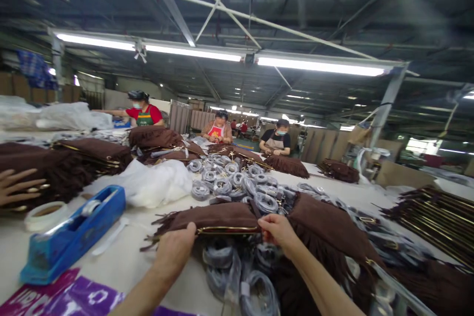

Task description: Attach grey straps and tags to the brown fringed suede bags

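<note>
I hold a brown suede fringed bag (218, 218) flat above the white table (122, 256). My left hand (177, 249) grips its near edge by the gold zipper on the left. My right hand (277, 231) pinches the same zipper edge on the right. Under and behind the bag lie several coiled grey straps in clear plastic bags (237, 182). More brown fringed bags (326, 237) lie heaped to my right.
A blue tape dispenser (74, 232) and a roll of tape (46, 215) sit at left, with purple sheets (74, 298) near the edge. Another person's hand (17, 186) rests on a bag pile at far left. White plastic (155, 182) lies beyond. Three workers (218, 128) stand at the far side.
</note>
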